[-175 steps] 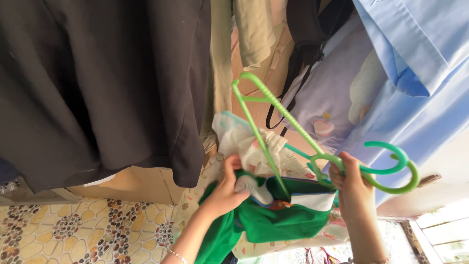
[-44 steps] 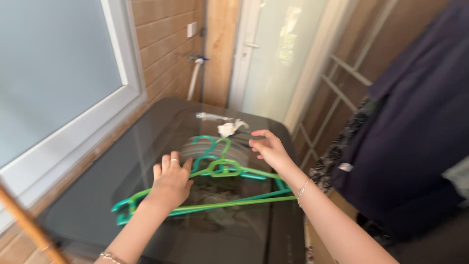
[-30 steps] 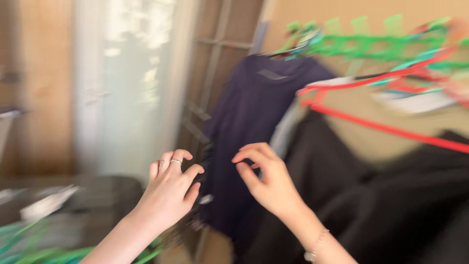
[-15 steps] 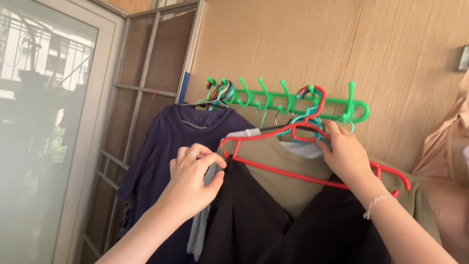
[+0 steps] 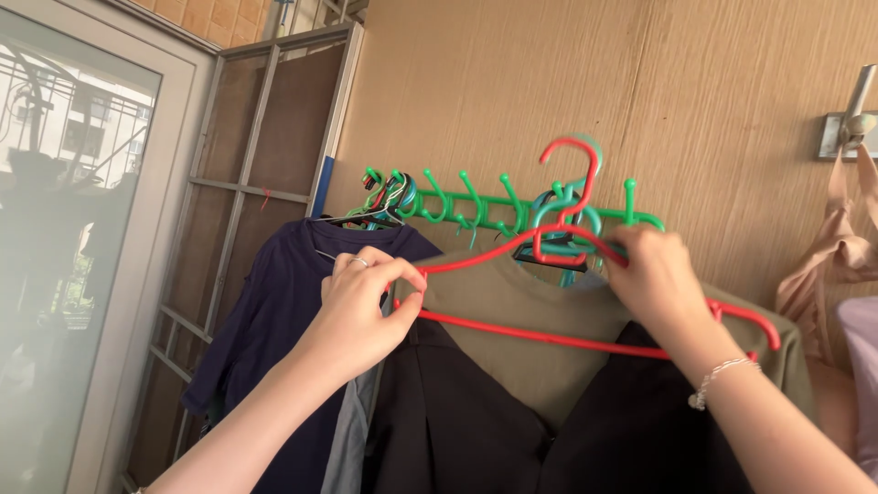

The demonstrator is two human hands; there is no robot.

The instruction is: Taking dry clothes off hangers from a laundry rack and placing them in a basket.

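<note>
1. Left of the green hook rail (image 5: 512, 212) stands a frosted glass door (image 5: 64, 274), then a grey metal frame (image 5: 265, 192) with brown panels. The view has tilted slightly since half a second ago, so the rail now sits lower in the picture.

2. At the rail's left end a dark purple shirt (image 5: 274, 320) hangs from a cluster of green and teal hangers, unchanged from before.

3. The left hand (image 5: 361, 302), a ring on one finger, is below the rail's left part. Its thumb and fingertips are pinched shut on the left tip of the red hanger (image 5: 549, 338), as they were half a second ago.

4. The red hanger lies across an olive shirt (image 5: 521, 320), just below the rail's middle, with black cloth (image 5: 476, 430) hanging under it. Its red hook now stands up above the rail, higher than before, when it sat level with the rail's pegs.

5. The right hand (image 5: 663, 288), a thin bracelet at the wrist, is below the rail's right end, fingers closed round the hanger's neck beside teal hanger hooks (image 5: 558, 215). It has kept its grasp and moved up slightly.

6. Right of the rail a pink garment (image 5: 837, 256) hangs from a metal wall bracket (image 5: 851, 123), which now shows more fully.
</note>
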